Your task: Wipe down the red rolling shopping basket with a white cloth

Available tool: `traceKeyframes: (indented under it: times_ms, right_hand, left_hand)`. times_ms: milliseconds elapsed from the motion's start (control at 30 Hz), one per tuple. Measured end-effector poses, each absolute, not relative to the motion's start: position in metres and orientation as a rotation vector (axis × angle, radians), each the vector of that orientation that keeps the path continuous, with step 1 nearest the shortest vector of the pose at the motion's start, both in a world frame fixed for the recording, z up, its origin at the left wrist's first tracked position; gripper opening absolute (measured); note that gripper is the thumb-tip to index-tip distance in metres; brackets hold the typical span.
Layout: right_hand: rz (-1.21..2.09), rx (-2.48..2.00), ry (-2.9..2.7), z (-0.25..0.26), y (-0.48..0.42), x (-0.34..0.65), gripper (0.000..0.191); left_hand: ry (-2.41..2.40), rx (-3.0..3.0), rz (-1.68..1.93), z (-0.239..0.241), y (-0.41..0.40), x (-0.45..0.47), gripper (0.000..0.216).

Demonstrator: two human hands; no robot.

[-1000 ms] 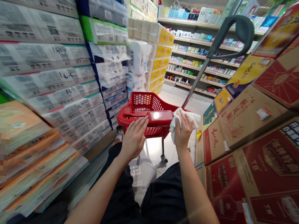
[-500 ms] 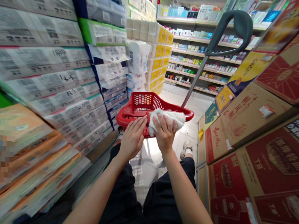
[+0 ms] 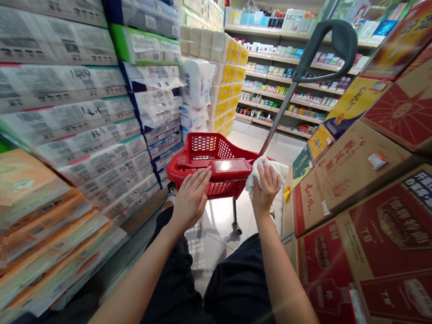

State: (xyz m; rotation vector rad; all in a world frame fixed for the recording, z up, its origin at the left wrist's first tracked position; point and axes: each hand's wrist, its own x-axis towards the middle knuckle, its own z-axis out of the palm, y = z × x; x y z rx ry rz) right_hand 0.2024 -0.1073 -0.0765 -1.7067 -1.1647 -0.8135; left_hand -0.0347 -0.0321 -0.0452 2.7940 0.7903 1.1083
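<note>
A red plastic basket on wheels (image 3: 226, 188) stands in front of me, its perforated side and one caster showing. My left hand (image 3: 190, 198) rests on the near left of its rim with the fingers stretched out flat, holding nothing. At the rim's right end, my right hand (image 3: 266, 186) presses a bunched white cloth (image 3: 278, 168) against the red plastic. The cloth covers that corner of the basket. Between the two hands lies a shiny flat panel (image 3: 232, 166) on the rim. A grey looped handle (image 3: 305, 49) rises on a metal pole behind the basket.
Stacked tissue packs (image 3: 52, 42) line the left side, with orange packs (image 3: 44, 217) lower down. Red and brown cartons (image 3: 391, 233) are piled close on the right. Stocked shelves (image 3: 275, 89) stand across the far end of the tiled floor (image 3: 210, 227).
My right hand has slid the white cloth rightward along the rim to the basket's right end, uncovering the shiny panel. My left hand stays nearly in place.
</note>
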Motion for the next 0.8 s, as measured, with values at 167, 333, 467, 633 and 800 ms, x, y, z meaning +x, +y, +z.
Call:
traceKeyframes:
  times_ms: [167, 333, 467, 633, 800]
  right_hand:
    - [-0.727, -1.697, -1.156, -0.069, -0.095, 0.147, 0.037]
    - [-0.732, -1.701, -1.399, -0.058, -0.085, 0.098, 0.037]
    - [-0.8, -1.678, -1.504, -0.057, -0.085, 0.104, 0.039]
    - [-0.867, -1.651, -1.535, -0.062, -0.096, 0.143, 0.039]
    - [-0.876, -1.693, -1.388, -0.07, -0.108, 0.188, 0.038]
  left_hand:
    - [0.816, 2.781, 1.13, -0.047, -0.035, -0.03, 0.063]
    - [0.825, 2.758, 1.11, -0.047, -0.035, -0.031, 0.063]
    - [0.796, 2.774, 1.095, -0.044, -0.034, -0.036, 0.063]
    - [0.773, 2.804, 1.08, -0.043, -0.032, -0.038, 0.063]
    - [0.799, 2.796, 1.087, -0.044, -0.033, -0.037, 0.062]
